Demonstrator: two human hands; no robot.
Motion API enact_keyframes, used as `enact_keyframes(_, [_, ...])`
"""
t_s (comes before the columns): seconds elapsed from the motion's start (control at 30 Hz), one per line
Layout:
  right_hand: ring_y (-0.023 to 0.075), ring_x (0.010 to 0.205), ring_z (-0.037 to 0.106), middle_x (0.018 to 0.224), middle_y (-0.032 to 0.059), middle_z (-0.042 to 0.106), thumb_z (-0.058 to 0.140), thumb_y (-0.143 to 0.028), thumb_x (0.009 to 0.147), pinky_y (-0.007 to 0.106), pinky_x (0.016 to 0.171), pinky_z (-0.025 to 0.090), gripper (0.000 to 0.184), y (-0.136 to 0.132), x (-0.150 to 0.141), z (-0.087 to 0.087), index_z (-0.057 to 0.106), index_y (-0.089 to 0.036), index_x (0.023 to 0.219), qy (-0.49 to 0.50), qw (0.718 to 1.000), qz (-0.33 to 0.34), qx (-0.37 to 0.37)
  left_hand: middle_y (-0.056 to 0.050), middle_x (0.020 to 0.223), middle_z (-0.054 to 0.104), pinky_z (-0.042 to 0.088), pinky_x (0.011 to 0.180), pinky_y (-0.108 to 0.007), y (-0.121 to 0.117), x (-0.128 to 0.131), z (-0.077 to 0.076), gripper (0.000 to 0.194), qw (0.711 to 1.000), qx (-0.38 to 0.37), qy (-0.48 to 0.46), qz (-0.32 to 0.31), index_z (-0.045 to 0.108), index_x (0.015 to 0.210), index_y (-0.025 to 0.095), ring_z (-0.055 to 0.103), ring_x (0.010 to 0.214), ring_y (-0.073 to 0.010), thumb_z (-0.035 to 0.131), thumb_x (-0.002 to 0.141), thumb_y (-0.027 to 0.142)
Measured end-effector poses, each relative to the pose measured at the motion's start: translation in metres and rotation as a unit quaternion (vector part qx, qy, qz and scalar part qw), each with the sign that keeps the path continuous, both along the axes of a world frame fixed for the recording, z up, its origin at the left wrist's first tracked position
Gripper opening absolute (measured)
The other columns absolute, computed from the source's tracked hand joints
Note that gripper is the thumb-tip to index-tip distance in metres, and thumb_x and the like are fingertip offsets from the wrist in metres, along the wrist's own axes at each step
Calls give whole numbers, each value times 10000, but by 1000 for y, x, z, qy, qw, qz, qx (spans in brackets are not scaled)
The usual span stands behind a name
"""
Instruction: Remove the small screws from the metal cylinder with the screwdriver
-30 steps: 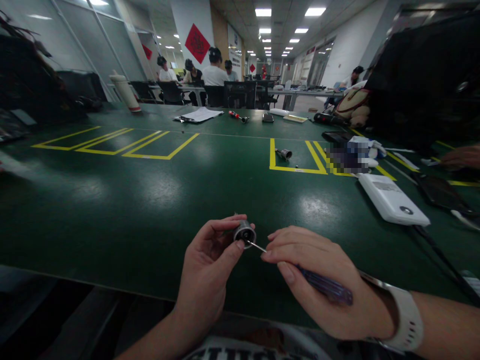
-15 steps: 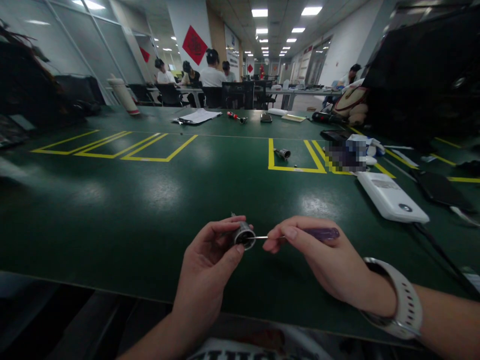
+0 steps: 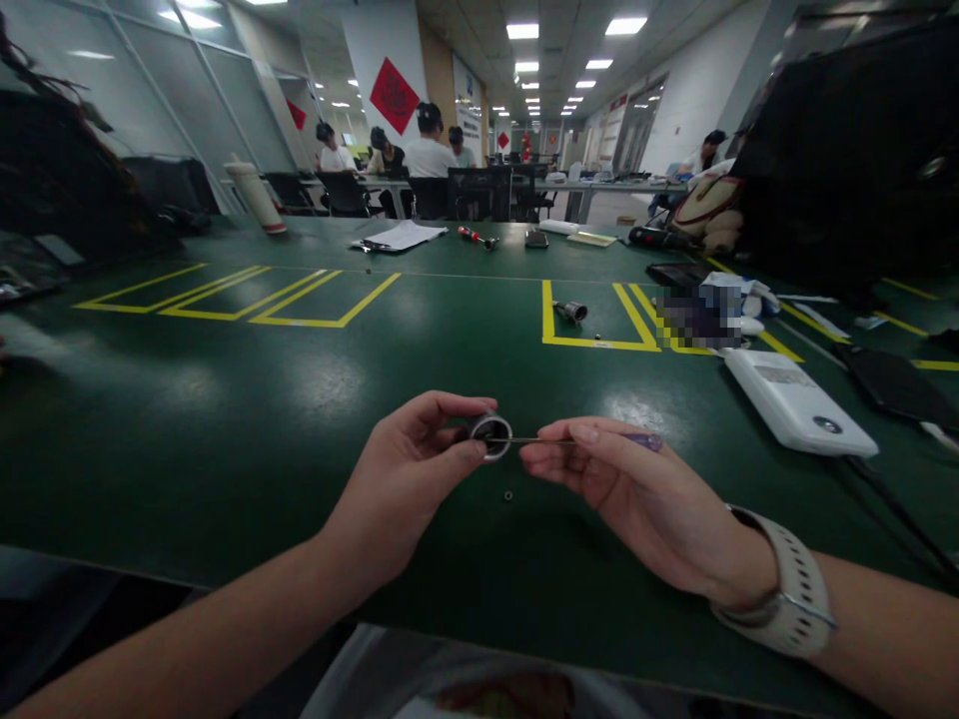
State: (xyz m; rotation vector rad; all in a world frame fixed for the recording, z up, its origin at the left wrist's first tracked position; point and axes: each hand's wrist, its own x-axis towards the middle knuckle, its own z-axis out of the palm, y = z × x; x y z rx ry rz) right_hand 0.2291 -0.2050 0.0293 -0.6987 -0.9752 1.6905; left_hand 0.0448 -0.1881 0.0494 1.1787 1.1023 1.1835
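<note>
My left hand (image 3: 409, 469) pinches a small hollow metal part (image 3: 500, 451) between thumb and fingers, its round opening turned to the right. My right hand (image 3: 636, 489) grips a screwdriver (image 3: 645, 440) with a purple handle, held level. The thin shaft reaches left into the opening of the metal part; its tip is hidden inside. On the green table (image 3: 300, 469) just below the metal part lies a tiny ring-like piece (image 3: 507, 495), apart from both hands.
A similar metal part (image 3: 573, 312) lies inside a yellow-taped area. A white device (image 3: 800, 399) with a cable sits to the right. Farther back are papers (image 3: 401, 235), a red-handled tool (image 3: 478, 238) and a cup (image 3: 256, 198). Several people sit in the background.
Both hands have risen slightly with the metal part and the screwdriver. The tiny ring-like piece now shows on the table below them. The view has shifted a little.
</note>
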Motion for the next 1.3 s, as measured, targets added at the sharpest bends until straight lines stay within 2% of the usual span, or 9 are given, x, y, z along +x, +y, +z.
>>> enact_keyframes(0.2, [160,932,677,948,73,733,581,-277,835,300,900,509,192,12,5,-5,697,-148,916,43,998,-21,-40,-67,836,720,508,720,-309,30,1,14,284,998,-30,8,-63,707,852,148,651,755,-189,726,572,108])
enact_keyframes(0.4, [157,920,681,935,68,736,583,-284,832,290,887,520,194,24,9,-5,702,-152,909,36,998,-43,-42,-84,851,728,506,672,-290,57,-1,12,305,995,-24,16,-94,731,879,162,651,747,-197,733,579,108])
enact_keyframes(0.63, [191,897,689,909,66,739,593,-284,825,345,846,552,165,32,9,-2,708,-184,887,-55,990,-127,31,-87,870,735,514,720,-312,78,-6,0,272,995,9,46,-89,742,902,183,670,775,-219,723,633,147])
enact_keyframes(0.8, [201,891,689,905,51,739,580,-277,848,365,828,558,159,30,3,-5,709,-203,905,-147,969,-165,112,-90,755,731,511,718,-312,78,-6,-1,289,997,-31,35,-68,746,890,148,677,736,-230,729,609,83])
enact_keyframes(0.9, [190,900,681,924,36,734,546,-250,875,338,803,558,170,26,-2,-2,704,-222,931,-276,925,-180,190,-79,735,729,514,740,-322,76,-6,-1,289,997,-30,40,-64,745,884,150,680,742,-231,720,608,71])
enact_keyframes(1.0, [181,889,676,932,40,729,537,-172,864,311,773,554,180,21,-8,4,690,-212,951,-403,843,-196,298,-73,762,734,519,747,-327,73,-7,-3,264,996,1,62,-65,747,871,166,683,754,-231,712,620,92])
enact_keyframes(1.07, [181,898,671,949,51,725,533,-115,842,323,808,542,215,20,-12,6,668,-199,987,-438,792,-195,378,-78,788,736,525,745,-324,71,-8,-4,258,995,21,70,-66,747,864,166,684,760,-229,710,618,97])
enact_keyframes(1.17, [185,929,662,984,78,716,529,-66,815,346,871,519,281,19,-16,7,624,-172,1057,-457,732,-183,471,-80,821,739,532,741,-315,68,-8,-3,253,994,42,77,-70,746,860,161,684,766,-221,699,620,98])
enact_keyframes(1.3, [192,951,652,981,101,710,525,-48,801,364,903,513,310,18,-17,4,586,-134,1093,-496,674,-164,523,-69,803,740,540,734,-302,65,-8,-2,233,994,41,76,-63,745,827,158,686,762,-215,699,608,94])
